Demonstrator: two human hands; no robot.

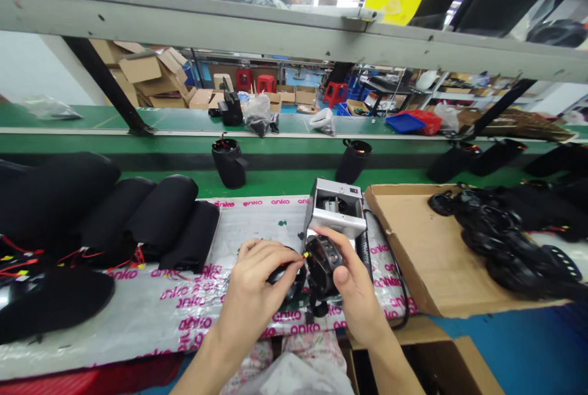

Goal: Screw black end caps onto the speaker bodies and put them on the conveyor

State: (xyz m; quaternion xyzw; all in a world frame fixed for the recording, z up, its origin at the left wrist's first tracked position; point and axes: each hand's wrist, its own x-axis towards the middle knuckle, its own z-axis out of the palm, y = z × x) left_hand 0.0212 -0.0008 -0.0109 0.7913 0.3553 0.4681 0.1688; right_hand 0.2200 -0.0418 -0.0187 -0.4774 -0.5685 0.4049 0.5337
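My right hand (pixel 361 297) grips a black plastic housing (pixel 325 260) by its side, thumb in front and fingers behind. The thumb and forefinger of my left hand (pixel 261 282) pinch a small yellow connector (pixel 307 255) at the left edge of that housing. Under my left fingers is a dark, rounded, shiny part (pixel 291 282), partly hidden, so I cannot tell whether it is joined to the housing. Right behind my hands stands a silver metal machine (pixel 336 208) with an open top.
Black fabric sleeves (pixel 160 214) with red wires lie left on the printed plastic sheet (pixel 169 315). A cardboard tray (pixel 413 248) on the right holds black plastic parts (pixel 496 236). Two black cylinders (pixel 229 163) stand on the green conveyor (pixel 285 184). A shelf beam (pixel 229 24) crosses above.
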